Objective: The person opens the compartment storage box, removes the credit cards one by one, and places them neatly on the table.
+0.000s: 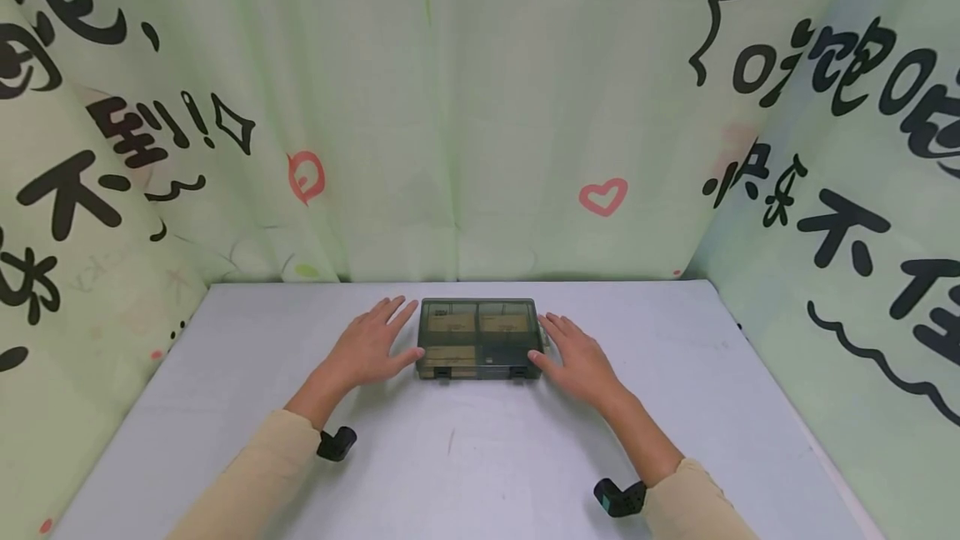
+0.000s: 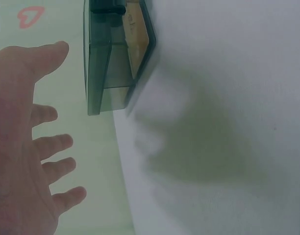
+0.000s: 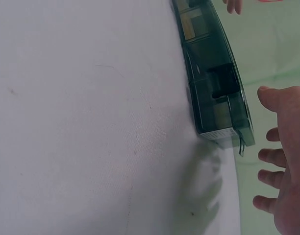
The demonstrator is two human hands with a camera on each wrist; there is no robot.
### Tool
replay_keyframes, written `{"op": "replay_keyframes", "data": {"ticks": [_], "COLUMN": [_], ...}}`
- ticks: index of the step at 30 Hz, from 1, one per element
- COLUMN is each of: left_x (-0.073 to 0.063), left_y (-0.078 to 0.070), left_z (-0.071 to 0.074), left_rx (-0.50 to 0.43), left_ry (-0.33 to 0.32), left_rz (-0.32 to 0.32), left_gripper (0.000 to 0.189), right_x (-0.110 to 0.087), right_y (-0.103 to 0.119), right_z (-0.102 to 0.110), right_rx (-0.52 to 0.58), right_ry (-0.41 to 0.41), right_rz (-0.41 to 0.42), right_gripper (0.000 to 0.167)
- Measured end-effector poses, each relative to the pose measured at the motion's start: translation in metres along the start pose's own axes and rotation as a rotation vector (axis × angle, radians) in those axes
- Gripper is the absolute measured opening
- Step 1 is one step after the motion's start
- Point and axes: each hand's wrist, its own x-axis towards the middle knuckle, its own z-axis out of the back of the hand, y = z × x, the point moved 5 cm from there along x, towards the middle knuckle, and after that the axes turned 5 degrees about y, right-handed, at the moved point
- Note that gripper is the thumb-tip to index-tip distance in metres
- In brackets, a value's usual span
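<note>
A dark translucent plastic storage box (image 1: pixel 480 340), its lid down and two latches at the front, lies flat near the far side of the white table. Tan pieces show through its compartments. The left hand (image 1: pixel 375 344) is at the box's left side, fingers spread, with its thumb tip close to the left edge; the left wrist view shows a gap between that thumb and the box (image 2: pixel 108 63). At the right side is the right hand (image 1: pixel 577 357), its fingers extended and thumb near the front right corner. In the right wrist view the box (image 3: pixel 216 83) stands apart from the thumb.
The white table (image 1: pixel 457 465) reaches toward the front. Behind and on both sides hang pale green curtains (image 1: pixel 390 107) with black lettering and pink hearts. A small black device is on the left wrist (image 1: pixel 337 443) and another on the right wrist (image 1: pixel 620 497).
</note>
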Motion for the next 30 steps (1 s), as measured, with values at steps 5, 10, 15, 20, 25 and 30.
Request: {"op": "replay_keyframes", "data": {"ticks": [5,10,15,20,25,30], "left_x": [0.001,0.000,0.000,0.001,0.002,0.003], "left_y": [-0.003,-0.004,-0.004,-0.005,-0.006,-0.006], "left_z": [-0.002,-0.003,-0.006,-0.009,-0.013,-0.016], "left_rx": [-0.011,-0.023,-0.032,-0.062,-0.080,-0.123], "left_ry": [0.007,0.016,0.020,0.025,0.039,0.060], "left_rz": [0.003,0.013,0.026,0.023,0.020,0.026], "left_gripper": [0.079,0.079,0.078,0.078,0.078,0.077], "right_x": [0.000,-0.002,-0.002,-0.002,-0.003,-0.005], "right_y": [-0.001,0.000,0.000,0.000,0.000,0.001], "right_z": [-0.004,-0.006,-0.009,-0.013,-0.013,-0.015], "right_rx": [0.018,0.039,0.053,0.059,0.073,0.088], "right_ry": [0.002,0.016,0.019,0.028,0.036,0.038], "right_rz": [-0.012,-0.021,-0.026,-0.034,-0.043,-0.044], "right_gripper": [0.071,0.073,0.075,0.077,0.077,0.077]}}
